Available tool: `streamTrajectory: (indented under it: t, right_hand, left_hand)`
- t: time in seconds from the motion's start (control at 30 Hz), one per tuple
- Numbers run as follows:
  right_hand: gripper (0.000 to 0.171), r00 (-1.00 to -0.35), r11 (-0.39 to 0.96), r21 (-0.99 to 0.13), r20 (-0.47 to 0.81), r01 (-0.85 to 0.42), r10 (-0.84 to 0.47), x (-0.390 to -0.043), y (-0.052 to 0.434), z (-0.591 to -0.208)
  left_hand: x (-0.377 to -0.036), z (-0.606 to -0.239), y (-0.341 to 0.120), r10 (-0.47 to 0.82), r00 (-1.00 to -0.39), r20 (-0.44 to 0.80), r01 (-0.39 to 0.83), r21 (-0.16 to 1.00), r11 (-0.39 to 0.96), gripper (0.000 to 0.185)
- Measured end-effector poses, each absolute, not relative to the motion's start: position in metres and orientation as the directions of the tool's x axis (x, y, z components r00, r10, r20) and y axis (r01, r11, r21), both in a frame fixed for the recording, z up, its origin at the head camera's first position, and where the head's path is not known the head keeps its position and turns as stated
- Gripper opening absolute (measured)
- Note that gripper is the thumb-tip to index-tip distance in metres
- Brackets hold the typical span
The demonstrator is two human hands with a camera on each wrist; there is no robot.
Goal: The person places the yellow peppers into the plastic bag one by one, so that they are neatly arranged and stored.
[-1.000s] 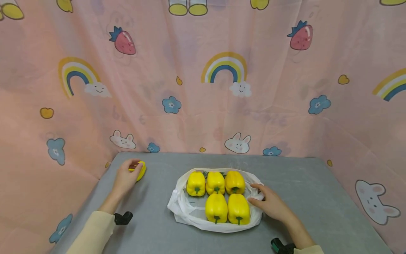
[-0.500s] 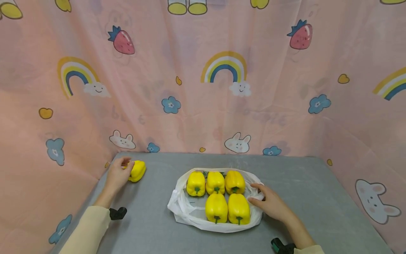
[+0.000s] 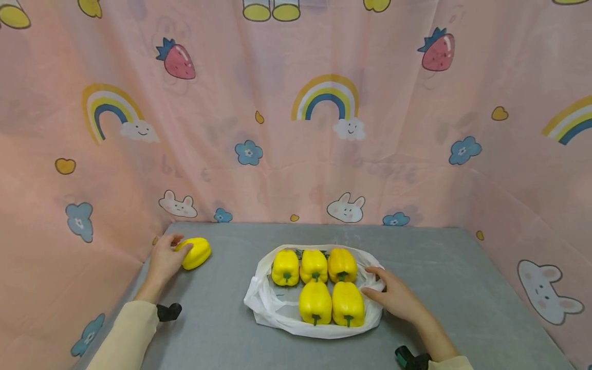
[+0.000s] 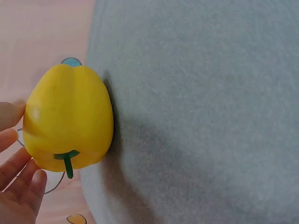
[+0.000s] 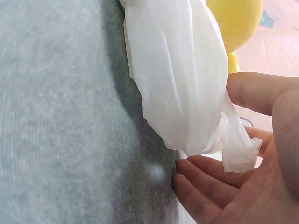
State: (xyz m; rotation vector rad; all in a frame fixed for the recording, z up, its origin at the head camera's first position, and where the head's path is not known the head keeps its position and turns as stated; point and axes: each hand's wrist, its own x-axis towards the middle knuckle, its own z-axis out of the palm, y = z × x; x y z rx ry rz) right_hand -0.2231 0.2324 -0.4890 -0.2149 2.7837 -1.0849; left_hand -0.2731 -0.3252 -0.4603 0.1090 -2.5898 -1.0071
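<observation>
At the left of the table, my left hand (image 3: 165,258) has its thumb and fingers around the near-left end of a yellow bell pepper (image 3: 196,253). This pepper lies on its side; the left wrist view shows its green stem pointing down and a shadow beside it. A white plastic bag (image 3: 265,313) stands with its mouth spread wide at the table's middle. Inside are several more yellow bell peppers (image 3: 315,303) in two rows. My right hand (image 3: 400,298) holds the bag's right rim, thumb on one side and fingers on the other.
The grey table (image 3: 222,334) carries the bag and the loose pepper. A pink patterned curtain (image 3: 393,169) hangs along the back and both sides. Dark wrist devices (image 3: 169,312) sit on both arms.
My left hand has shifted left and slightly down. The loose pepper has turned on the table and more of it shows now. My right hand and the bag have stayed put.
</observation>
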Motion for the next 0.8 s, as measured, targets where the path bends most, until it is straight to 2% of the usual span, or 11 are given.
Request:
streamTrajectory:
  t: [0.33, 0.8]
  right_hand:
    - [0.068, -0.979, 0.729, -0.679, -0.074, -0.089, -0.188, -0.2228, 0.2321, -0.4901]
    - [0.067, -0.979, 0.716, -0.693, -0.08, -0.08, -0.187, -0.2236, 0.2327, -0.4896]
  left_hand:
    - [-0.2717, -0.4647, -0.3248, -0.165, -0.97, 0.181, -0.004, 0.662, 0.749, 0.057]
    - [-0.2661, -0.467, -0.3229, -0.17, -0.978, 0.121, -0.057, 0.629, 0.775, 0.073]
